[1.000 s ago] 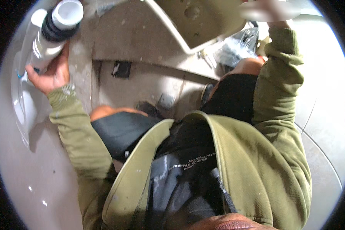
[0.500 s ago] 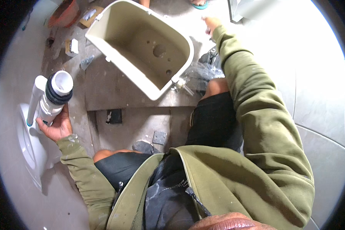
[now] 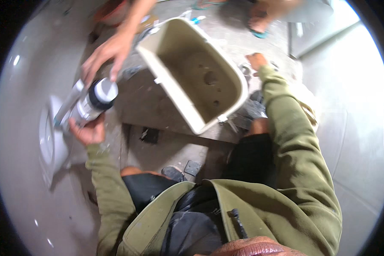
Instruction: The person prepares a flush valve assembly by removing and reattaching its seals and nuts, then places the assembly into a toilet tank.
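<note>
My left hand point(image 3: 89, 130) is closed around the lower body of a white plastic flush valve point(image 3: 84, 109) with a black rubber seal. The valve is tilted, its wide white end pointing up and to the right. Another person's hand point(image 3: 109, 55) reaches down from the top, its fingers at the valve's upper part. Beyond the cistern's right side, my right hand point(image 3: 257, 62) has curled fingers against a white plastic ring point(image 3: 245, 69), seemingly gripping it; blur hides the detail. Between my hands stands a cream toilet cistern point(image 3: 196, 77), open side up, with several holes in its bottom.
A white ceramic fixture point(image 3: 51, 132) is beside the valve at the left. Clear plastic wrapping point(image 3: 255, 109) lies right of the cistern, near my knee. The other person's sandalled foot point(image 3: 259, 25) is at the top. A reddish bucket point(image 3: 111, 15) sits at the upper left.
The other person's hand has come in from the top to the flush valve. My right hand has drawn slightly nearer, with a white ring now visible at it. The whole view has shifted.
</note>
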Demonstrator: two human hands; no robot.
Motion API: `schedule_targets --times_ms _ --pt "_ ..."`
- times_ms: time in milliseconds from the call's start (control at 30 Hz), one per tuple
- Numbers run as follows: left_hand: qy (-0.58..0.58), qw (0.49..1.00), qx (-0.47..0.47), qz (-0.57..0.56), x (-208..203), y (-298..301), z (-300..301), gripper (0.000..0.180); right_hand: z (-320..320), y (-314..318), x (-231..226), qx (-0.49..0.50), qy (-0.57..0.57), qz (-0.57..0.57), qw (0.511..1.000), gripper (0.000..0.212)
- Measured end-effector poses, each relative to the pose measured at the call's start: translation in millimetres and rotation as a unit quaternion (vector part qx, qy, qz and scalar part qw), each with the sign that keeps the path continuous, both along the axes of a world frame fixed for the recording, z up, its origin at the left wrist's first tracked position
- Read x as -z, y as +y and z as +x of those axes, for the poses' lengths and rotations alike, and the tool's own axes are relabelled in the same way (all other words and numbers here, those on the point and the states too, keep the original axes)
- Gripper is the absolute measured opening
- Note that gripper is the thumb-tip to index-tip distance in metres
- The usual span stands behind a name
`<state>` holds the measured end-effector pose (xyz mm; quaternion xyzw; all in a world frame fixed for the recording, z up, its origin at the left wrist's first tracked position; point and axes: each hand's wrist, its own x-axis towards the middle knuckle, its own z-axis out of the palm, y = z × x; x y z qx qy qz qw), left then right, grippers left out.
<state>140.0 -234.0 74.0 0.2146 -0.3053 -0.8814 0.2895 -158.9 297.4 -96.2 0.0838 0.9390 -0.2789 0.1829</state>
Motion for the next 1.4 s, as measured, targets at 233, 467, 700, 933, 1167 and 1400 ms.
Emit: schedule_targets --times_ms 233,467,700,933,1167,1400 --pt "0.030 0.998 0.055 0.016 -11 27 -15 0.090 39 -50 -154 -0.063 0.254 -0.300 0.917 0.039" --pt "0.049 0.997 0.050 0.035 -1 30 -7 0.088 155 -155 -226 -0.217 0.302 -0.376 0.849 0.016" --pt "0.059 0.995 0.070 0.031 -12 44 -9 0.084 201 -217 -230 -0.290 0.260 -0.357 0.849 0.060" --pt "0.073 0.991 0.098 0.047 -16 42 -3 0.077 218 -250 -209 -0.286 0.152 -0.391 0.862 0.090" --pt "0.066 0.990 0.118 0.044 -19 43 -2 0.082 232 -259 -210 -0.234 -0.010 -0.549 0.802 0.091" --pt "0.002 0.994 0.113 0.007 -22 52 -5 0.080 236 -271 -185 -0.193 0.105 -0.588 0.779 0.090"
